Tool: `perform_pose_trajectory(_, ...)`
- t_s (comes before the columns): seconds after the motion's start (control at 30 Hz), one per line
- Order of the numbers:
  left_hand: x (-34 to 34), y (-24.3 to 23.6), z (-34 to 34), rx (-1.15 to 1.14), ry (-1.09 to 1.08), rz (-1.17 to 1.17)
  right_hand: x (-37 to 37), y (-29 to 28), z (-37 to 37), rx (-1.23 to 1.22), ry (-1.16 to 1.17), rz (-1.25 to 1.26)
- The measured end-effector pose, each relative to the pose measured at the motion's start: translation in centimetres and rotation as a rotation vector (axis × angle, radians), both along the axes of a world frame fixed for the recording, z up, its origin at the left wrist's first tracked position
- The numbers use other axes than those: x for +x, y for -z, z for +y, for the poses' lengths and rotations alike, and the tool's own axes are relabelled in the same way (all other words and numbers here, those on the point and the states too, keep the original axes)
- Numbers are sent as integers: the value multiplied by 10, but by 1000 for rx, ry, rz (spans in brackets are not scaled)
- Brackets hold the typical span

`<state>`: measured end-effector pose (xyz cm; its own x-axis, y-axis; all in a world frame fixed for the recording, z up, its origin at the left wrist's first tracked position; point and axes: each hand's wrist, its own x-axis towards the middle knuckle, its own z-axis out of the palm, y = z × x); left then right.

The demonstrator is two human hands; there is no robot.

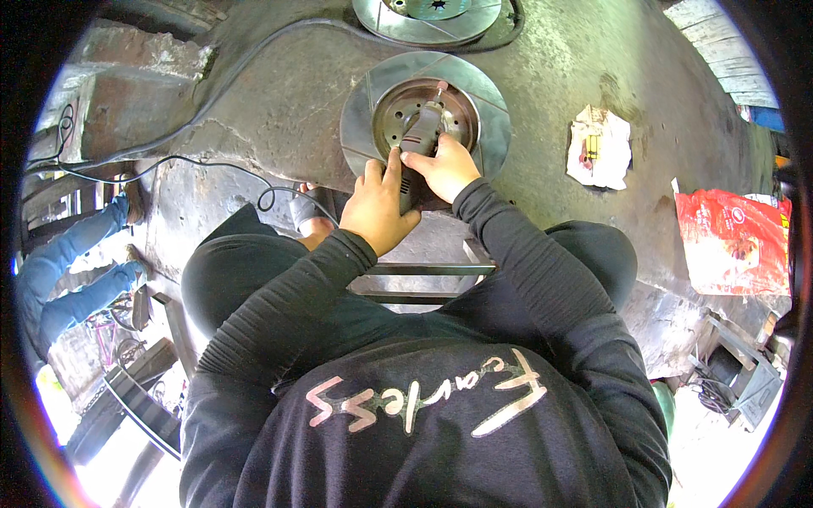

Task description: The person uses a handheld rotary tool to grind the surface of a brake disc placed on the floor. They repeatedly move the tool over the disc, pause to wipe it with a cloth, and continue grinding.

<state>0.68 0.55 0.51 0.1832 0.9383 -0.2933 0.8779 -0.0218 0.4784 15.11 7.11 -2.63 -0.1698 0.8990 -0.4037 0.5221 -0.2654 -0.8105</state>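
A grey rotary tool (417,135) with a small pinkish tip points away from me over a slotted metal brake disc (361,118) with a holed centre hub. My left hand (379,203) is closed on the rear part of the tool, its index finger stretched along the body. My right hand (445,167) grips the tool farther forward, thumb on its side, over the near part of the disc. The tool's tip lies over the hub's far inner edge; whether it touches the metal I cannot tell.
A second disc (461,25) lies beyond, beside a dark hose (241,56). A thin cable (220,167) runs leftward. On the right are a white paper packet (618,148) and a red bag (720,237). Another person's jeans-clad legs (68,245) show at left, metal frames (732,364) at lower right.
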Motion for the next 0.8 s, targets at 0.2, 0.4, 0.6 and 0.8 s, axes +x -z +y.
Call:
perform_pose_trajectory(0.2,6,0,-4,-20,18,-20,10,-7,-7,-23,1,25)
perform_pose_trajectory(0.4,2,-2,-2,-20,4,-3,4,7,-3,-9,7,52)
perform_pose_trajectory(0.6,-2,1,0,-3,6,3,-1,-2,-1,14,5,82)
perform_pose_trajectory(0.8,3,1,-6,0,22,-25,7,1,-7,-72,-1,-4)
